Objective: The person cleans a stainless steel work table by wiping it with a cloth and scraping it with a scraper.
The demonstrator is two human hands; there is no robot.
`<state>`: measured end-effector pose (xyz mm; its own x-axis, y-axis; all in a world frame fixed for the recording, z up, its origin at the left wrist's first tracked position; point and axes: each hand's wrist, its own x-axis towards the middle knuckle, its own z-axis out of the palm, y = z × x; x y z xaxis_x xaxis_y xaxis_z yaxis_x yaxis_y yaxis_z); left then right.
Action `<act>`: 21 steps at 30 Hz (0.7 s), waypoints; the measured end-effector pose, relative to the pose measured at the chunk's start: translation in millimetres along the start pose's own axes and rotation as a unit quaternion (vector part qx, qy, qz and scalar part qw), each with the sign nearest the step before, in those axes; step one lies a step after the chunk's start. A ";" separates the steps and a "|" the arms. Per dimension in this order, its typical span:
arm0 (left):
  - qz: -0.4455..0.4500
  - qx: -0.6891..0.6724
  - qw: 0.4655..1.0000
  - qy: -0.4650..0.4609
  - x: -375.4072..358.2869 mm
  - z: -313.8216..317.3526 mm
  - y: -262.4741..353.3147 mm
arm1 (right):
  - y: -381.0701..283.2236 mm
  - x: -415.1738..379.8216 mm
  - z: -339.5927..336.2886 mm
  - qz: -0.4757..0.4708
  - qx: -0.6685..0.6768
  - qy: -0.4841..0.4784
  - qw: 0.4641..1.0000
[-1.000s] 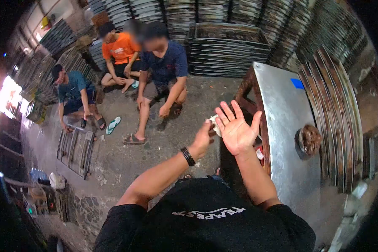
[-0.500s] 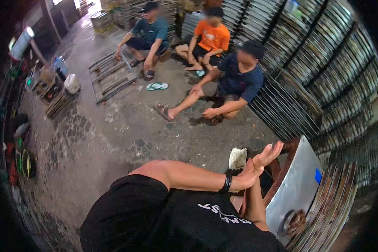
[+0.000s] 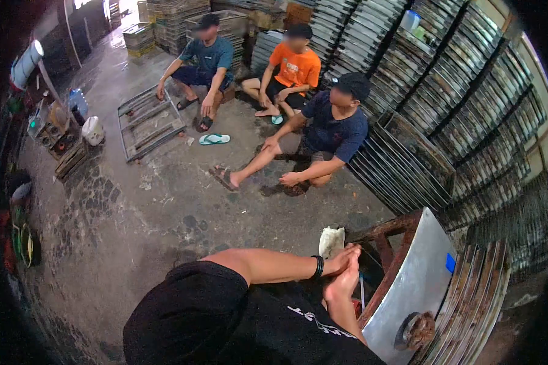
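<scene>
My left hand (image 3: pixel 338 263), with black bands at the wrist, lies flat against my right hand (image 3: pixel 346 281) in front of my dark shirt. Their fingers are stretched out and press together, and I see nothing held between them. Just beyond them a white cloth-like piece (image 3: pixel 332 242) is on the floor. Right of my hands stands a metal-topped table (image 3: pixel 402 286) with a rusty brown frame. On its top are a small blue patch (image 3: pixel 450 263) and a brown lump in what looks like clear plastic (image 3: pixel 419 330).
Three people sit low on the floor ahead, a person in navy (image 3: pixel 341 128) nearest. A metal frame (image 3: pixel 152 125) and a flip-flop (image 3: pixel 214 139) lie on the concrete. Racks of stacked trays (image 3: pixel 456 91) line the right. A white jug (image 3: pixel 93 131) stands at left.
My hands have moved left and slightly down, from crossed at the palms to lying along each other. The view has shifted; the seated people keep much the same poses.
</scene>
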<state>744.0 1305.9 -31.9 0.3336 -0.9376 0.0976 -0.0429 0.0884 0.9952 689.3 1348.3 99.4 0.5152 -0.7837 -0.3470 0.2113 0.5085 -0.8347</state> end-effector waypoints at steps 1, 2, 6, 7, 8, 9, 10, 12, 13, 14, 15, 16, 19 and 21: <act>-0.083 0.053 0.995 0.003 6.7 -8.4 -1.7 | -3.4 -4.5 -0.6 -0.049 -0.007 -0.022 0.999; -0.146 0.153 0.977 0.015 5.2 -6.8 -2.7 | -7.1 -11.6 -1.6 -0.096 -0.015 -0.042 0.994; -0.351 -0.176 0.908 0.143 13.3 13.8 -44.7 | -50.4 -32.6 32.4 -0.412 -0.173 -0.085 0.890; -0.354 -0.249 0.889 0.150 13.0 17.3 -52.5 | -49.2 -27.9 28.7 -0.459 -0.213 -0.083 0.859; -0.347 -0.290 0.882 0.129 10.0 15.5 -39.5 | -43.1 -23.9 25.9 -0.501 -0.253 -0.080 0.824; -0.344 -0.325 0.874 0.109 5.9 13.0 -24.3 | -26.7 -12.2 16.4 -0.518 -0.324 -0.108 0.784; -0.341 -0.345 0.871 0.082 1.1 9.3 -9.3 | -10.3 -0.5 6.7 -0.537 -0.387 -0.135 0.737; -0.336 -0.376 0.863 0.022 -11.7 -3.2 24.3 | -2.7 8.8 -16.8 -0.608 -0.513 -0.182 0.578; -0.334 -0.386 0.860 -0.009 -17.0 -9.5 43.1 | 6.0 18.4 -18.9 -0.622 -0.453 -0.165 0.617; -0.333 -0.391 0.857 -0.039 -22.5 -15.7 61.0 | 18.1 23.0 -23.0 -0.625 -0.394 -0.143 0.658; -0.329 -0.395 0.855 -0.070 -26.5 -22.8 81.6 | 30.4 27.6 -27.1 -0.628 -0.330 -0.122 0.694; -0.321 -0.393 0.856 -0.096 -30.8 -28.8 98.7 | 39.8 31.5 -33.0 -0.617 -0.309 -0.106 0.716; -0.271 -0.361 0.882 -0.136 -36.3 -34.8 143.3 | 44.8 40.9 -41.6 -0.489 -0.292 -0.090 0.817; -0.184 -0.301 0.927 -0.130 -37.5 -25.5 156.0 | 45.5 48.0 -41.4 -0.345 -0.229 -0.096 0.905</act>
<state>748.8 1363.4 120.0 -0.0204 -0.9839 -0.1773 0.5877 -0.1553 0.7941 689.2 1319.0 27.1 0.5365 -0.7593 0.3682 0.1942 -0.3135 -0.9295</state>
